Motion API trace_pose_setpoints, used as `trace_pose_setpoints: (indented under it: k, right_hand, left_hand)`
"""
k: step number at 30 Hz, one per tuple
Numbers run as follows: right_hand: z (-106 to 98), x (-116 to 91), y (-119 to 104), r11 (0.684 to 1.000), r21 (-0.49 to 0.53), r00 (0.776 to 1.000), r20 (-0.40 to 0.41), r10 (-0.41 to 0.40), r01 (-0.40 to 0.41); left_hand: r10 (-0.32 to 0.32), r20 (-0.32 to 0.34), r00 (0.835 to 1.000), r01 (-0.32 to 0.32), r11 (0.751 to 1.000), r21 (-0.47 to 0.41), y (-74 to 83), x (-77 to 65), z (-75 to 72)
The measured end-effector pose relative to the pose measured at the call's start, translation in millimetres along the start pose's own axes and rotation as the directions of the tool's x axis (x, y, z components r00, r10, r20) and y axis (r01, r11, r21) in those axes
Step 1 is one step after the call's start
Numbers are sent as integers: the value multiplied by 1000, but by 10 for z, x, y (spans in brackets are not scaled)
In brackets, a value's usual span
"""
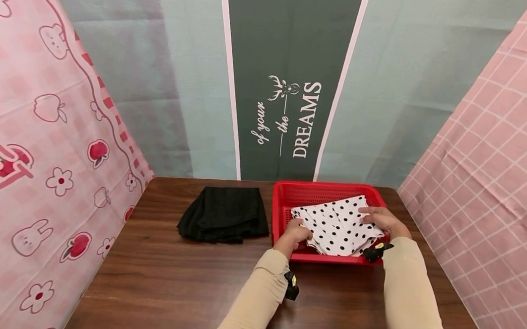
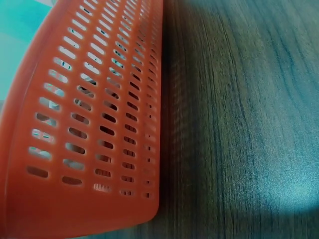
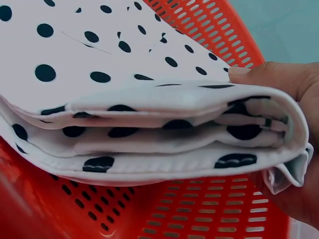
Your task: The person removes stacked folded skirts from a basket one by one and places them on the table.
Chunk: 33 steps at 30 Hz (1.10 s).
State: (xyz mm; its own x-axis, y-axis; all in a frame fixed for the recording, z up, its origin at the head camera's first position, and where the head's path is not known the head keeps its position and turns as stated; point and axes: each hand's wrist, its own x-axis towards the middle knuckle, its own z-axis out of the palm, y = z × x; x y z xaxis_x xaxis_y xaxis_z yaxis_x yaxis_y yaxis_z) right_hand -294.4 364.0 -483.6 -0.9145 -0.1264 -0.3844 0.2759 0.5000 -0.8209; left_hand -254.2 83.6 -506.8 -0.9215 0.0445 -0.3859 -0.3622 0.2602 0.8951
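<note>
Dotted cloth: A folded white cloth (image 1: 338, 225) with black polka dots sits within the walls of a red basket (image 1: 325, 258), both hands upon it; whether it touches the basket's floor cannot be told.
Right hand: The person's right hand (image 1: 383, 220) grips the cloth at its right side, thumb laid over the top, the other fingers mostly hidden below.
Left hand: The left hand (image 1: 296, 233) holds the cloth's left edge between thumb and fingers, its fingertips partly out of sight; the left wrist view shows only the basket's outer side and the wood beside it.
Folds: Seen from the right wrist, several layers lie one over another, their rounded edges facing the camera, the slotted basket wall behind and below.
Basket: The slotted container stands toward the far right of a brown wood-grain surface (image 1: 172, 289).
Black cloth: A folded black cloth (image 1: 225, 214) lies on the surface just left of the basket, apart from it.
Sleeves: Beige sleeves (image 1: 254, 295) cover both arms, a small black device (image 1: 291, 285) at each wrist.
Backdrop: A grey-green hanging (image 1: 192, 81) bears "DREAMS" and a deer's head, set sideways, between pink hangings (image 1: 505, 162) left and right.
</note>
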Motion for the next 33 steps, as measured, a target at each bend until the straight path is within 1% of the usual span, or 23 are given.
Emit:
trace_pose_setpoints:
  k: [2,5,9,11,14,18,23,25,27,31,33]
  right_hand:
    - [-8,7,-31,1000,3,1000,-8,-13,13]
    - [-8,11,-60,999,-8,999,-29,-39,39]
    - [-7,8,-43,999,-3,998,-48,-50,50]
    - [-12,-6,-24,998,4,997,-55,-55,55]
    - [-25,-39,-2,997,11,995,-73,-74,75]
    - [-28,-95,-10,995,7,991,-92,-101,102]
    - [2,-181,-42,991,-37,987,-90,-131,128]
    - [12,-214,-53,989,-46,985,-96,-146,143]
    - [19,-245,-66,988,-28,983,-99,-151,149]
    - [24,-300,-98,986,46,982,-112,-154,160]
    - [26,-332,-124,983,58,978,-121,-169,177]
  left_hand:
    - [3,-4,1000,-3,1000,-23,13,5,6]
    - [22,-1,1000,-22,995,-98,24,4,19]
    - [54,-6,998,-55,982,-182,35,0,27]
    - [64,-8,998,-65,976,-206,43,2,24]
    - [98,3,995,-95,965,-245,61,9,9]
    - [143,26,989,-129,947,-294,103,1,-37]
    - [167,85,982,-128,930,-344,155,-49,-124]
    - [186,111,976,-135,923,-360,168,-64,-157]
    - [196,133,971,-135,919,-371,187,-80,-193]
    - [213,172,962,-137,919,-371,215,-116,-258]
    - [222,189,957,-138,917,-374,231,-139,-291]
